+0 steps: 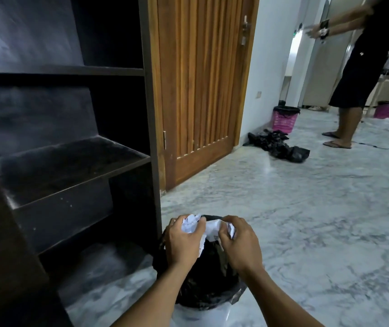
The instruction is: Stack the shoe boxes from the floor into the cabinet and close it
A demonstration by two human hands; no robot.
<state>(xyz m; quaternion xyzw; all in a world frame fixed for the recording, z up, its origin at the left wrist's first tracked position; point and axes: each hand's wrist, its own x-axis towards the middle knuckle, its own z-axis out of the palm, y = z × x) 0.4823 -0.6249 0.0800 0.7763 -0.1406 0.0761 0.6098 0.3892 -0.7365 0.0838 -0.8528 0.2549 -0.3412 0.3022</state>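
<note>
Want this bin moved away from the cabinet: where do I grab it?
Likely the rim of the bin, on its right side, from above: the mouth opens upward and the cabinet stands close on its left. Free a hand first: left hand and right hand both grip the crumpled paper.

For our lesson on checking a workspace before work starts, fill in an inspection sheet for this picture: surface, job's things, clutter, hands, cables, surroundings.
Surface: glossy marbled floor.
Job's things: dark cabinet open; shoe boxes, nothing seen.
Clutter: black bags on floor beside wooden door; pink basket beyond them.
Hands: left hand and right hand both grip crumpled white paper over black-lined bin.
Cables: cable lying on floor, far right.
Surroundings: another person standing, far right.
</note>
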